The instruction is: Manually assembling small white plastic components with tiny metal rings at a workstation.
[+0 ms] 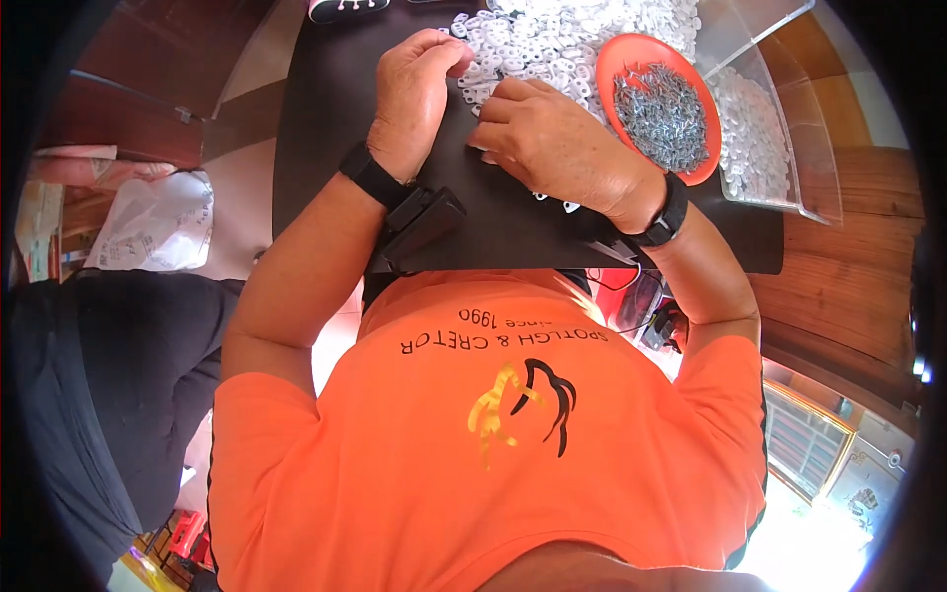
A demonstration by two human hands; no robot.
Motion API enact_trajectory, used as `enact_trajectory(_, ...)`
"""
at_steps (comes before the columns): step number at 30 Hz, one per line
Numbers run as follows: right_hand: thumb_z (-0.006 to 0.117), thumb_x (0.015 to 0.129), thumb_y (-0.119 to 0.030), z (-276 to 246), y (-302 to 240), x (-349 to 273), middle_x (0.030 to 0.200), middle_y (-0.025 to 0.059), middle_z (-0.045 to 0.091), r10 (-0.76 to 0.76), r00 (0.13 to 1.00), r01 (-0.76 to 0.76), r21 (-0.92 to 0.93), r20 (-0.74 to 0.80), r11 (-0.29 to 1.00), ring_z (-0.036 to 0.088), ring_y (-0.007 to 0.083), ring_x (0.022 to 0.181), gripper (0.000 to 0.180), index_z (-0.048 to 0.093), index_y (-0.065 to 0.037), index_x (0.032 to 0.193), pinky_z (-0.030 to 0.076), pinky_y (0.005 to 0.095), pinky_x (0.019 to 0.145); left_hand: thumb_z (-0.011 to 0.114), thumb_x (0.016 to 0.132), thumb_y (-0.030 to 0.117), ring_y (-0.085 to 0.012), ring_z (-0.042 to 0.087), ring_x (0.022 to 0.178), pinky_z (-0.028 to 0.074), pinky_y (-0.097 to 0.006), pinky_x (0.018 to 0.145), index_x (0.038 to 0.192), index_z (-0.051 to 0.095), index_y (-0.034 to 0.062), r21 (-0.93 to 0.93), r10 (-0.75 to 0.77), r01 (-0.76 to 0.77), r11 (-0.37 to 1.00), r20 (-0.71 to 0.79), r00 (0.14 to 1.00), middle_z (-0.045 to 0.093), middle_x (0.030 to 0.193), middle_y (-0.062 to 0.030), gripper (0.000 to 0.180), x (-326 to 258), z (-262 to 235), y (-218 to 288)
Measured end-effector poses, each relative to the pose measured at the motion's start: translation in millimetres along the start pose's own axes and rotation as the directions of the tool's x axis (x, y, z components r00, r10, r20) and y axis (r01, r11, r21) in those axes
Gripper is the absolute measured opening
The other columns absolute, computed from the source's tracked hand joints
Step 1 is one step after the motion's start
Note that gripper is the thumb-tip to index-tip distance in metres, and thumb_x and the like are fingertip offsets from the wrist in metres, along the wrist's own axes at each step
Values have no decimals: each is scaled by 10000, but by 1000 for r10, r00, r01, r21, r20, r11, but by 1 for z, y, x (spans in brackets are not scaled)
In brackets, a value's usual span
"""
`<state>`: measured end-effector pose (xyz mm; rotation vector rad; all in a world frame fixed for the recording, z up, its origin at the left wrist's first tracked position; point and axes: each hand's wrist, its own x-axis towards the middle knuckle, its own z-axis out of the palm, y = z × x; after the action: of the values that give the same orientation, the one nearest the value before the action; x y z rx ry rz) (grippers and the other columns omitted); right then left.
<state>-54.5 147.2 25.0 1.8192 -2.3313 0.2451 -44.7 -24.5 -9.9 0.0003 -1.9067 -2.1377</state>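
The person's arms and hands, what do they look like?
The left hand and right hand wear no gloves. The left wristband is black, with a dark boxy piece beside it; the right wristband is black too. Short orange sleeves leave both forearms bare.

Black lettering [446, 343] and a number [483, 319] stand upside down on the orange shirt [395, 434] below the hands [409, 99] [552, 138].

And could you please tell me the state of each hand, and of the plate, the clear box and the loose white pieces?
Left hand: fingers curled; grip unclear.
Right hand: fingers bent; grip hidden.
Orange plate: heaped with metal nails.
Clear box: holding white pieces.
Loose white pieces: piled on the black table.
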Motion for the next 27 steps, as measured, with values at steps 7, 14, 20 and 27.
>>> enact_trajectory(7, 585, 733, -158, -2, -9, 9, 785, 11, 600, -18, 999, 24, -131, 47, 991, 553, 192, 855, 93, 652, -103, 768, 457, 314, 773, 574, 817, 73, -109, 565, 713, 449, -239, 684, 789, 646, -30, -97, 7, -10, 995, -28, 1000, 636, 735, -43, 128, 0, 1, 3)
enact_trajectory(14, 581, 738, -161, 5, -11, 13, 771, 22, 601, -34, 999, 29, -222, -21, 975, 562, 194, 841, 84, 639, -103, 758, 451, 296, 770, 573, 816, 77, -108, 559, 710, 446, -241, 681, 785, 639, -34, -101, 1, -3, 995, -22, 1000, 633, 742, -43, 133, -1, 2, 6)
enact_trajectory(20, 619, 798, -2, -5, 13, 7, 873, 61, 691, 404, 865, -245, 453, -298, 857, 641, 196, 785, 194, 686, -72, 967, 514, 346, 716, 547, 841, 115, -102, 560, 702, 441, -243, 672, 809, 638, -17, -109, -8, 6, 994, -21, 1000, 633, 753, -36, 163, -2, 4, 7)
enact_trajectory(27, 604, 893, -71, -1, 19, -1, 916, 27, 673, 723, 686, -88, 976, -87, 200, 589, 68, 883, 176, 662, -22, 1051, 472, 225, 813, 471, 921, 274, -120, 566, 746, 420, -244, 679, 930, 608, 9, -67, -148, 176, 982, 305, 941, 620, 841, -48, 299, -17, 12, 12)
